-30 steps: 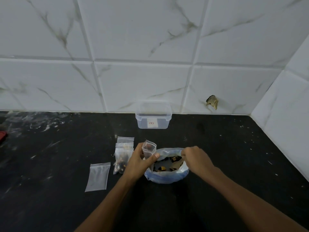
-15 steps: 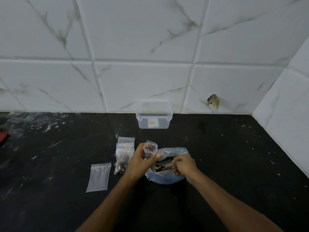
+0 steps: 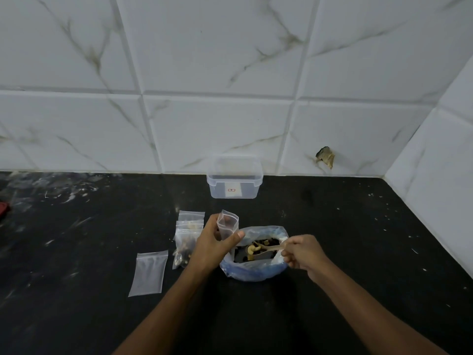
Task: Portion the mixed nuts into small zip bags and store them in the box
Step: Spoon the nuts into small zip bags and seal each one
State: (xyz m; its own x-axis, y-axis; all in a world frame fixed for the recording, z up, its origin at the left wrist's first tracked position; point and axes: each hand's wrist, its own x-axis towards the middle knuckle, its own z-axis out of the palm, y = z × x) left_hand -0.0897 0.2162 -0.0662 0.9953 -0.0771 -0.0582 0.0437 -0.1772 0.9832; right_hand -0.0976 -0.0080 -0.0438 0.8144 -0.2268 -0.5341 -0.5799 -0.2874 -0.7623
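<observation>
Both my forearms reach in bare from the bottom edge and angle toward each other. My left hand (image 3: 212,248) is raised, back of the hand toward me, thumb stretched out to the right and fingers curled so that it pinches a small zip bag (image 3: 227,224) upright. My right hand (image 3: 300,253) sits just to the right of it and a little lower, knuckles up, fingers curled round the handle end of a wooden spoon (image 3: 267,249) that points left. The two hands are near each other but not touching.
</observation>
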